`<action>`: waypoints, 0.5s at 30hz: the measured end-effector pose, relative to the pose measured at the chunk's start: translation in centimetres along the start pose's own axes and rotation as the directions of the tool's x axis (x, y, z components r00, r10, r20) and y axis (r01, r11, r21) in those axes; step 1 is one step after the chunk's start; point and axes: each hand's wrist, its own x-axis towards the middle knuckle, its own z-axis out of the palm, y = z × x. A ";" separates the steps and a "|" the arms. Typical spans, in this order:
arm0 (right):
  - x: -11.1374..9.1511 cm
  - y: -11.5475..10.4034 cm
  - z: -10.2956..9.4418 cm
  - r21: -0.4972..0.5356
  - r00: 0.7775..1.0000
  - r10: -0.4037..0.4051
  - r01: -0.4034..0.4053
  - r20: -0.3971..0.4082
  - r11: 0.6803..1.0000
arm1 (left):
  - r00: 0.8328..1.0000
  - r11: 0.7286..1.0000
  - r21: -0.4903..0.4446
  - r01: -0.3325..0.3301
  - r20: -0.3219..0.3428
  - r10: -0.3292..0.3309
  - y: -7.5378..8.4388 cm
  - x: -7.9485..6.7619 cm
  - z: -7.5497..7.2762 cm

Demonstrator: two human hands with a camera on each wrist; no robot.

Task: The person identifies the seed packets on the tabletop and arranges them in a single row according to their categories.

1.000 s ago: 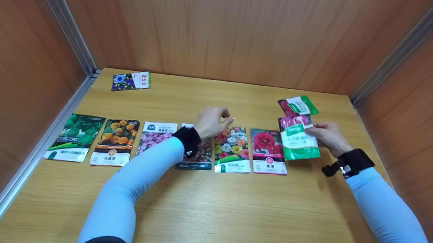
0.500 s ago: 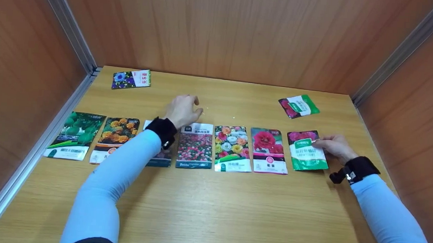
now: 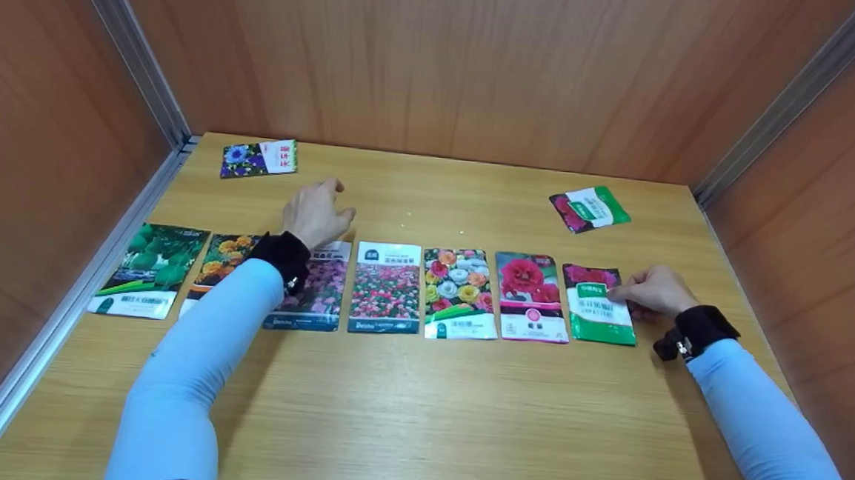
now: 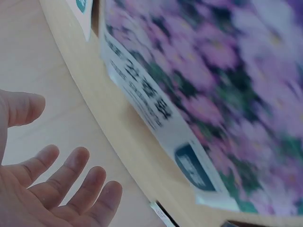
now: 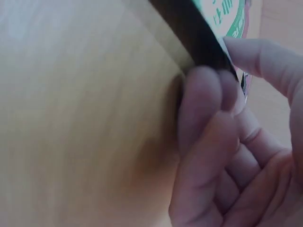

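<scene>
In the head view my right hand (image 3: pixel 658 290) pinches the right edge of a green-and-white seed packet (image 3: pixel 601 317) at the right end of a row. Thumb and fingers grip that edge in the right wrist view, where the packet (image 5: pixel 232 14) is mostly out of frame. My left hand (image 3: pixel 318 212) is over the far edge of a purple-flower seed packet (image 3: pixel 325 282), holding nothing. Spread, relaxed fingers (image 4: pixel 75 161) show in the left wrist view, apart from the purple-flower packet (image 4: pixel 203 94). The left forearm hides part of the orange-flower packet (image 3: pixel 226 254).
The row also has a green-fruit packet (image 3: pixel 151 271), a pink-flower packet (image 3: pixel 386 289), a mixed-rose packet (image 3: pixel 461 294) and a red-flower packet (image 3: pixel 531 298). Behind lie a blue-flower packet (image 3: pixel 258 158) and another green-and-white packet (image 3: pixel 590 209). Wooden panels (image 3: pixel 438 62) enclose the table (image 3: pixel 424 418).
My right hand has brought the green-and-white packet down and right, then slightly left, to the row's end. My left hand has moved left from above the pink-flower packet to the purple-flower one.
</scene>
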 end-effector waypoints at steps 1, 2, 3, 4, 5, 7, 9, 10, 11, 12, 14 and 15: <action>-0.1 -0.3 -0.1 -0.037 1.000 -0.005 0.004 -0.014 0.999 | 1.000 1.000 0.005 0.000 -0.005 0.000 -0.2 -0.1 -0.1; -0.1 -0.6 -0.1 -0.077 0.999 -0.010 0.007 -0.030 0.997 | 1.000 1.000 0.010 0.001 -0.010 -0.001 -0.5 -0.1 -0.2; -0.2 -1.0 -0.1 -0.119 0.999 -0.016 0.010 -0.049 0.993 | 1.000 1.000 0.015 0.003 -0.013 -0.003 -0.7 -0.2 -0.4; -0.2 -1.5 -0.1 -0.155 0.998 -0.017 0.007 -0.065 0.988 | 1.000 1.000 0.018 0.007 -0.015 -0.007 -0.9 -0.2 -0.5; -0.3 -2.0 0.0 -0.190 0.996 -0.020 0.004 -0.082 0.982 | 1.000 1.000 0.022 0.011 -0.016 -0.011 -1.1 -0.3 -0.5; -0.3 -3.2 0.3 -0.241 0.993 -0.026 -0.002 -0.114 0.971 | 1.000 0.999 0.030 0.024 -0.017 -0.024 -1.5 -0.4 -0.7; -0.2 -4.5 0.7 -0.266 0.989 -0.039 -0.001 -0.145 0.964 | 0.999 0.999 0.033 0.039 -0.012 -0.039 -1.9 -0.4 -0.9; -0.2 -5.2 0.9 -0.275 0.986 -0.051 0.005 -0.158 0.961 | 0.999 0.998 0.033 0.046 -0.010 -0.046 -2.0 -0.4 -1.0; -0.2 -6.0 1.1 -0.279 0.984 -0.062 0.012 -0.170 0.960 | 0.998 0.998 0.030 0.054 -0.009 -0.054 -2.1 -0.3 -1.1; -0.1 -6.8 1.2 -0.282 0.981 -0.075 0.021 -0.181 0.959 | 0.998 0.998 0.029 0.064 -0.007 -0.064 -2.2 -0.1 -1.1; 0.0 -8.4 1.5 -0.284 0.973 -0.110 0.049 -0.201 0.958 | 0.996 0.996 0.025 0.084 -0.003 -0.084 -2.5 0.4 -1.4; 0.1 -9.3 1.6 -0.289 0.968 -0.136 0.072 -0.209 0.955 | 0.995 0.995 0.029 0.095 -0.001 -0.095 -2.6 0.7 -1.5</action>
